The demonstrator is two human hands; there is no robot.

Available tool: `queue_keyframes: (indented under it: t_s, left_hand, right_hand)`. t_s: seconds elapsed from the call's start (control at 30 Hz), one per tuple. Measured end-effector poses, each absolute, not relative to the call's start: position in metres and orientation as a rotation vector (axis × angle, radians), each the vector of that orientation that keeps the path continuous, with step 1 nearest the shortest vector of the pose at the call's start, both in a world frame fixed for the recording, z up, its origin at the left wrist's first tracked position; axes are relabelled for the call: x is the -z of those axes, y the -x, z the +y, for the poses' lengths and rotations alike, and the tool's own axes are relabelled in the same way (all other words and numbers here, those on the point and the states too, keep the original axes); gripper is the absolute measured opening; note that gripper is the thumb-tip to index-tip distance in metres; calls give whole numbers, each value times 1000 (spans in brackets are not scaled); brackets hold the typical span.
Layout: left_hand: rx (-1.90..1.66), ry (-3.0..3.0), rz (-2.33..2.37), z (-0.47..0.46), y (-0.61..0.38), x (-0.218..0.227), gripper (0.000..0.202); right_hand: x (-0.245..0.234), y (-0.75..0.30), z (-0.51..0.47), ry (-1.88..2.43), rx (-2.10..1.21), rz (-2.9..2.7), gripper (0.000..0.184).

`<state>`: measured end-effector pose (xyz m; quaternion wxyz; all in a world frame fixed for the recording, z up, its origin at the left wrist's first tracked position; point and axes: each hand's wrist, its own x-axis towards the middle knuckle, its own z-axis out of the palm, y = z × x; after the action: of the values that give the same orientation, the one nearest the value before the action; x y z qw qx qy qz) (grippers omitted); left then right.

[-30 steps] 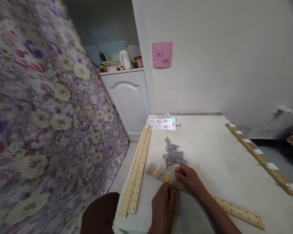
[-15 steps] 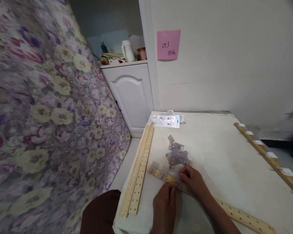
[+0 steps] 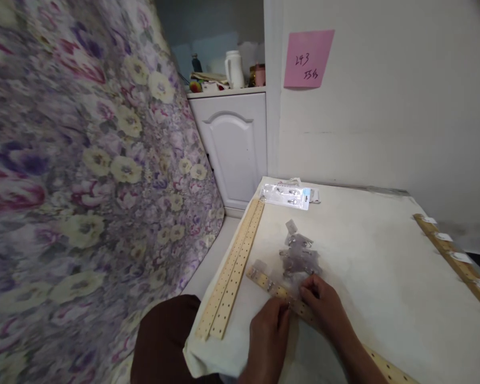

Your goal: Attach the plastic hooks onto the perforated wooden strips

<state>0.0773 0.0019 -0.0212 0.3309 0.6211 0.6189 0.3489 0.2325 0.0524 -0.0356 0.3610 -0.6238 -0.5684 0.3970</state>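
A pale wooden strip with rows of holes [image 3: 280,291] lies slantwise under both hands. Small metal clips [image 3: 270,285] with clear plastic tabs sit along its far left end. My left hand [image 3: 267,329] is closed at the strip's near edge, thumb and forefinger pinched beside a small metal part. Across the strip, my right hand [image 3: 323,300] is closed too, its curled fingertips by the same spot. What either pinch holds is too small to make out. Just beyond my right fingers lies a pile of clear plastic tabs with metal clips [image 3: 301,258].
Two bare perforated strips [image 3: 229,288] lie along the left table edge. A clear blister pack [image 3: 286,196] rests at the back. On the right is a strip carrying white-tabbed clips [image 3: 452,256]. A flowered curtain [image 3: 104,186] hangs at left; a pink note [image 3: 309,58] is on the wall.
The camera view has turned a little left, so the surroundings sit further right. Both hands stay at the same part of the strip, with only slight finger movement.
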Motion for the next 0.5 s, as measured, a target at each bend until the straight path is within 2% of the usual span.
queue_keyframes:
  t_s: [0.5]
  left_hand:
    - [-961, -1689, 1637, 2, -78, 25, 16]
  right_hand:
    - [36, -232, 48, 1660, -999, -1553, 12]
